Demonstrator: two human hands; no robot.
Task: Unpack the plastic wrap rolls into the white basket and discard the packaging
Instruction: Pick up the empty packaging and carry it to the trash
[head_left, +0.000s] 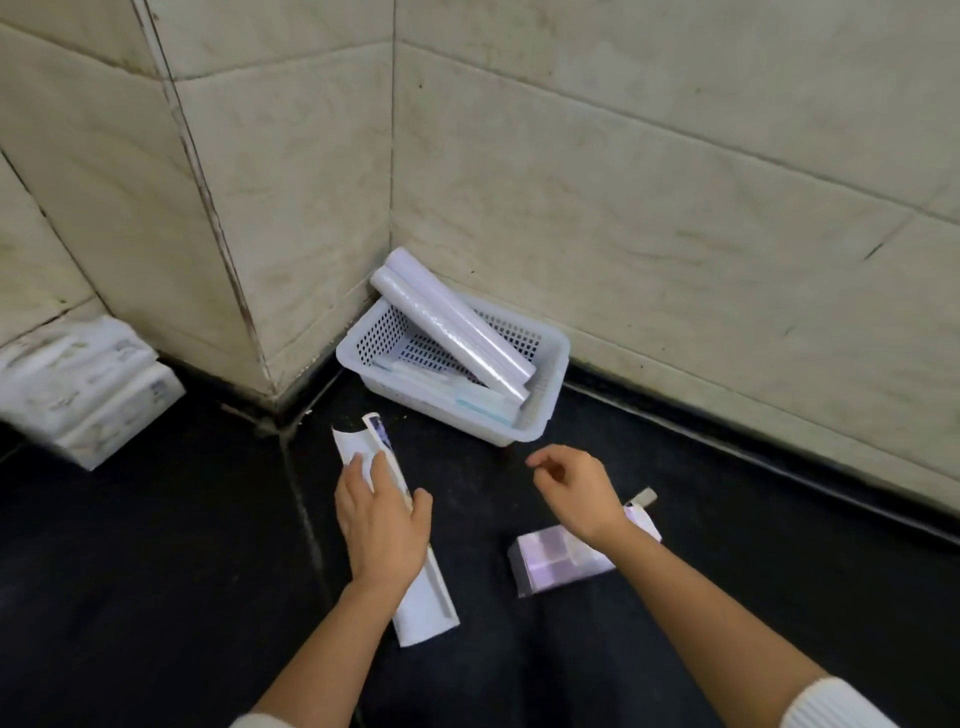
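A white perforated basket (551, 358) sits on the dark floor in the wall corner. Two plastic wrap rolls (457, 325) lean in it, their upper ends sticking out over the back rim; flat pale packs lie beneath them. My left hand (382, 519) grips a long white open carton (423, 597) that lies in front of the basket, its far flap curled up. My right hand (576, 491) hovers empty, fingers loosely curled, just short of the basket's near corner. Under my right wrist lies a second pale purple carton (550, 564).
Tiled walls meet in a corner behind the basket. A stack of white wrapped packs (83, 384) stands at the left against the wall. The dark floor stretches to the left and right of my arms.
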